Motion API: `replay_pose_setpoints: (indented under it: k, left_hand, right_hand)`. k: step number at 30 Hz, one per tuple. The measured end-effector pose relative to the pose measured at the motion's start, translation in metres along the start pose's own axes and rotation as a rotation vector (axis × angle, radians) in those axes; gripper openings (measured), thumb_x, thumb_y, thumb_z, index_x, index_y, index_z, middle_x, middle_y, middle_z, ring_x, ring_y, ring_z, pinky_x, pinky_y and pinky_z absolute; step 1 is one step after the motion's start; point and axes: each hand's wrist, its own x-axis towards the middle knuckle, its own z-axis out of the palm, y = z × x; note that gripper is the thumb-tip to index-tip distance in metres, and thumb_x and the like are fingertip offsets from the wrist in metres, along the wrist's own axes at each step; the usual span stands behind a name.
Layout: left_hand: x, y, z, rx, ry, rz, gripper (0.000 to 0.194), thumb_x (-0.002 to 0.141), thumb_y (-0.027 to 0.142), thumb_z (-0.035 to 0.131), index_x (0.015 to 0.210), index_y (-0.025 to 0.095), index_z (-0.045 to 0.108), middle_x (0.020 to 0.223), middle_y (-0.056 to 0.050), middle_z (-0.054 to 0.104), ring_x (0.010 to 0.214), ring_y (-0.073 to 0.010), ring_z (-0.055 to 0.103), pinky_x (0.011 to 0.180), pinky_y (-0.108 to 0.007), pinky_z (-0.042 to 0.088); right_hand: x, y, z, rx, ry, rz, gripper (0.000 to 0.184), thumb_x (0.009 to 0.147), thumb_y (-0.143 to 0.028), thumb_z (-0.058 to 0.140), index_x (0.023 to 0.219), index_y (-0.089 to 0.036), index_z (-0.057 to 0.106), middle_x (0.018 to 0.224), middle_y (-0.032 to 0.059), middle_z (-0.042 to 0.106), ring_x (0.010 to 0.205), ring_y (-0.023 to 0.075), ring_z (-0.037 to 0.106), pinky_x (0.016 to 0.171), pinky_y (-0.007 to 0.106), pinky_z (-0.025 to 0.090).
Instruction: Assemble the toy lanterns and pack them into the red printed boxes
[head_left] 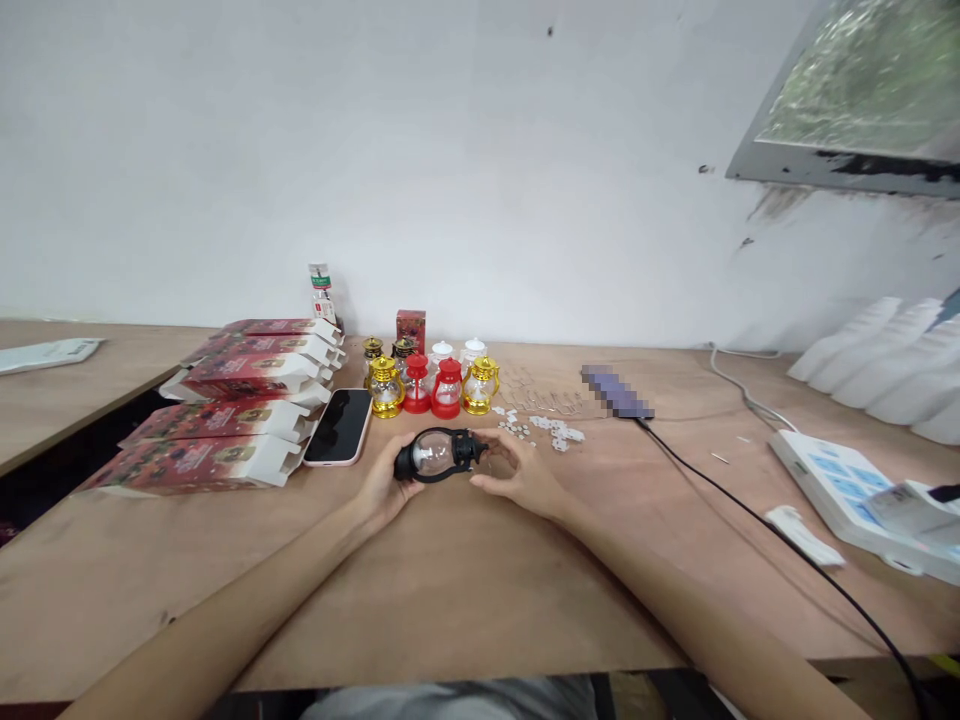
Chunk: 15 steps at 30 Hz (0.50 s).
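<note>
A small black lantern (452, 470) with a clear globe lies sideways between my hands, above the table. Its base is gripped by my left hand (381, 490), fingers curled around the end. At the lantern's capped top, my right hand (529, 478) curves with thumb and fingers around the tip; whether it also pinches a thin wire there is hard to make out. Just beyond stand finished-looking small lanterns: gold ones (387, 390), red ones (446, 388), white ones (474, 350) and dark ones with gold trim (373, 348).
Red printed boxes (247, 375) lie left beside a phone (340, 428). Wire pieces (551, 402) and white plastic bits (556, 432) are scattered right of the lanterns. A purple device (619, 390) trails a black cable. A power strip (840, 480) and white stacked pieces (870, 360) sit far right.
</note>
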Motion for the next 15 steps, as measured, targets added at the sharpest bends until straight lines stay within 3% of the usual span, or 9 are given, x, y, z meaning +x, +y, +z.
replay_pose_setpoints:
  k: [3,7,12,15]
  left_hand:
    - [0.001,0.002,-0.001,0.018,-0.023,0.065,0.011,0.065,0.024,0.064,0.073,0.017,0.061,0.071,0.0,0.063,0.062,-0.013,0.059,0.052,-0.021,0.049]
    - [0.004,-0.001,-0.002,0.129,-0.136,0.189,0.024,0.056,0.026,0.072,0.074,0.015,0.06,0.074,-0.001,0.061,0.065,-0.0134,0.057,0.047,-0.019,0.044]
    - [0.005,-0.011,-0.003,0.269,-0.156,0.324,0.037,0.048,0.03,0.079,0.075,0.018,0.056,0.071,0.003,0.057,0.067,-0.012,0.054,0.055,-0.02,0.043]
    - [0.005,-0.012,-0.003,0.425,-0.124,0.377,0.039,0.047,0.031,0.08,0.075,0.017,0.058,0.071,0.003,0.058,0.067,-0.0125,0.054,0.06,-0.021,0.042]
  right_hand:
    - [0.003,-0.003,-0.008,-0.08,0.001,-0.011,0.049,0.071,-0.031,0.069,0.117,-0.023,0.054,0.098,0.0039,0.061,0.073,0.0147,0.058,0.073,0.033,0.052]
    - [0.007,-0.005,-0.018,-0.164,0.064,0.03,0.05,0.069,-0.031,0.07,0.117,-0.026,0.055,0.098,0.0028,0.057,0.067,0.0129,0.053,0.066,0.031,0.05]
    - [0.01,0.002,-0.016,0.074,0.219,0.085,0.03,0.074,-0.035,0.064,0.101,-0.023,0.061,0.081,0.0006,0.057,0.068,0.0137,0.054,0.064,0.029,0.048]
    - [0.011,0.001,-0.018,0.212,0.316,0.103,0.029,0.074,-0.04,0.065,0.096,-0.022,0.062,0.077,0.0008,0.061,0.072,0.0152,0.058,0.067,0.029,0.049]
